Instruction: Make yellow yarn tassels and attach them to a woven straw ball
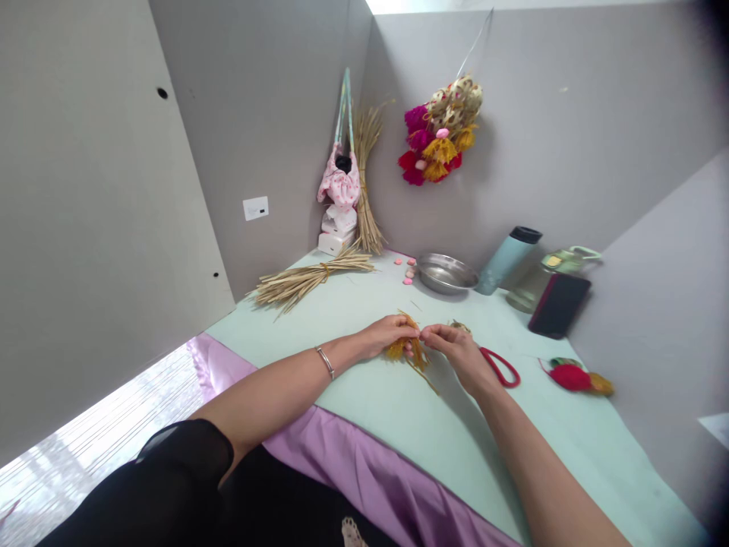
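My left hand (392,335) is closed around a tassel of mustard-yellow yarn (418,355), whose loose strands hang down onto the table. Just right of it, my right hand (456,346) is pinched at the top of the tassel, fingertips close to those of the left. Whatever lies between the right fingertips is too small to make out. A red loop (501,368), perhaps a scissors handle, lies beside my right wrist. Behind the right hand a small straw-coloured woven piece (460,327) is partly hidden.
A bundle of straw (310,281) lies at the back left. Behind are pink pieces (408,281), a steel bowl (447,275), a blue tumbler (509,260), a green bottle (521,292) and a phone (559,305). Red and yellow yarn (575,377) lies right. Tassels (438,144) hang on the wall.
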A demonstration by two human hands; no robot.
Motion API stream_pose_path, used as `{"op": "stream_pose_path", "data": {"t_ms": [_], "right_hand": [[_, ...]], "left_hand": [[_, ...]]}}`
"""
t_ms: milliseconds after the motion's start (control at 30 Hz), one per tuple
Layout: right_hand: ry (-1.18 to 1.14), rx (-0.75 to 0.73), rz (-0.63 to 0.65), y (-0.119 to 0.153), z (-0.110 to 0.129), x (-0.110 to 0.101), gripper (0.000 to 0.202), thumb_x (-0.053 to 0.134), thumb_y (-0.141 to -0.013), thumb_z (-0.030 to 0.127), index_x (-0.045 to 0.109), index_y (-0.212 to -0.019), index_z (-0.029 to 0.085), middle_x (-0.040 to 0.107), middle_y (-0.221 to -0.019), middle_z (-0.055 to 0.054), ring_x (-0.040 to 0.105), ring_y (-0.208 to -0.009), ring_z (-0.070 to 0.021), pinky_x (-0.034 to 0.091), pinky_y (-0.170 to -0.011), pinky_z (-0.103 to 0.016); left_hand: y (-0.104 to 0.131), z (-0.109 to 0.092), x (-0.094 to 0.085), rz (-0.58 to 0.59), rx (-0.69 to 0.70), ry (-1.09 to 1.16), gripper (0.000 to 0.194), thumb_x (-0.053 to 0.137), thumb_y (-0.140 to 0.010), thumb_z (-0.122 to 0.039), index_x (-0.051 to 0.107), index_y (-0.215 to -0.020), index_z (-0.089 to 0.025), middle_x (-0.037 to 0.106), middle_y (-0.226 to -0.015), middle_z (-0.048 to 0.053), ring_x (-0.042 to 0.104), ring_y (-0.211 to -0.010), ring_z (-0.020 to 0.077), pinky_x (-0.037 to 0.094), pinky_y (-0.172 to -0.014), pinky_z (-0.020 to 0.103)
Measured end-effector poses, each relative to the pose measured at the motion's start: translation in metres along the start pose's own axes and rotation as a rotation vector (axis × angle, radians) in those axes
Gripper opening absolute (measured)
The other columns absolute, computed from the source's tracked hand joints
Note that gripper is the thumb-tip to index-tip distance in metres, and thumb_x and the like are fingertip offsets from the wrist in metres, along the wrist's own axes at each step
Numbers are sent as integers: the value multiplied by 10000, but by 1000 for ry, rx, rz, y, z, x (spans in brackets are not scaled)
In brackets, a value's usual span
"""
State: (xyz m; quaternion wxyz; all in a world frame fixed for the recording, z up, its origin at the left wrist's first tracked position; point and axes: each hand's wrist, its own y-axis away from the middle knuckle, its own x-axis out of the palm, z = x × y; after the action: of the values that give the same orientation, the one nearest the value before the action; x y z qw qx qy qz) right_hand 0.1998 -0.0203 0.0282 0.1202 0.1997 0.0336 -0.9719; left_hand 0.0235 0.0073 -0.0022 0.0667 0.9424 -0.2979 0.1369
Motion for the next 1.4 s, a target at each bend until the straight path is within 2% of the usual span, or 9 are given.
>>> {"op": "stream_pose_path", "data": {"t_ms": [367, 900, 1167, 1400], "right_hand": [[-38, 4, 27, 3, 7, 3, 279, 576, -919, 406, 662, -933, 140, 694, -837, -15, 661, -784, -169, 512, -789, -373], [46, 2, 9, -2, -4, 2, 205, 593, -921, 325, 646, -986, 138, 671, -927, -23, 652, -792, -163, 541, -724, -345], [69, 29, 27, -2, -8, 2, 200, 589, -923, 322, 644, -970, 135, 669, -932, -23, 652, -782, -160, 547, -702, -332], [66, 34, 33, -4, -9, 0, 221, 583, -926, 334, 641, -1009, 137, 669, -963, -30, 654, -804, -169, 547, -717, -344]], "left_hand": [[0, -1, 1, -23, -11, -15, 184, 644, -779, -292, 543, -846, -154, 550, -589, -29, 564, -504, 89, 471, -576, 227], [1, 1, 2, -25, 3, -30, 153, 646, -768, -241, 552, -852, -154, 553, -604, -29, 558, -507, 85, 494, -571, 231], [2, -5, 4, -91, 21, 16, 93, 588, -792, -219, 515, -816, -167, 528, -635, -27, 530, -533, 76, 509, -568, 230], [1, 0, 3, -33, 18, -7, 117, 628, -755, -206, 565, -833, -147, 556, -654, -14, 536, -537, 81, 511, -571, 243]]}}
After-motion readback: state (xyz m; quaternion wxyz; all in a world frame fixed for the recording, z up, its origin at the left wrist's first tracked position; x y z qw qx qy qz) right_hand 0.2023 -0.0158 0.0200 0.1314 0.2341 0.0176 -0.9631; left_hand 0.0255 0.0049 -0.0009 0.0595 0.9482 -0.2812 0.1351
